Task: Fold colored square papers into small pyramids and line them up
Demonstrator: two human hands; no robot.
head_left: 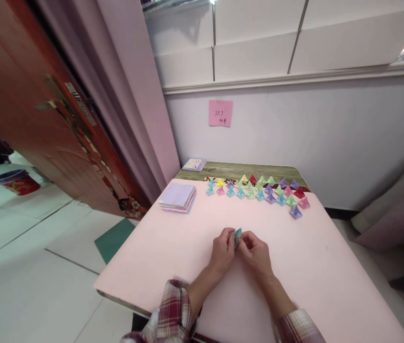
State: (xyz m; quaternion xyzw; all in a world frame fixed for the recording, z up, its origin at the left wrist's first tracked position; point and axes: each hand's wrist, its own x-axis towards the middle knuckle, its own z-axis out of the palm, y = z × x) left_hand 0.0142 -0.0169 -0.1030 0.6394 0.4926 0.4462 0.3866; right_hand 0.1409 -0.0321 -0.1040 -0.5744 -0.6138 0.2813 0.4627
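Observation:
Between my two hands, above the middle of the pink-covered table, is a small folded piece of teal paper. My left hand grips its left side with closed fingers. On the other side, my right hand pinches its right edge between thumb and fingers. The paper's lower part is hidden by the fingers. Beyond my hands stand several small folded paper pieces in rows, in blue, green, pink, purple, red and yellow. A purple folded piece sits nearest at the right end.
A stack of square coloured paper lies on the table's left. Behind it, at the far corner, is a small patterned packet. A pink note is stuck on the wall. A red bucket stands on the floor by the door.

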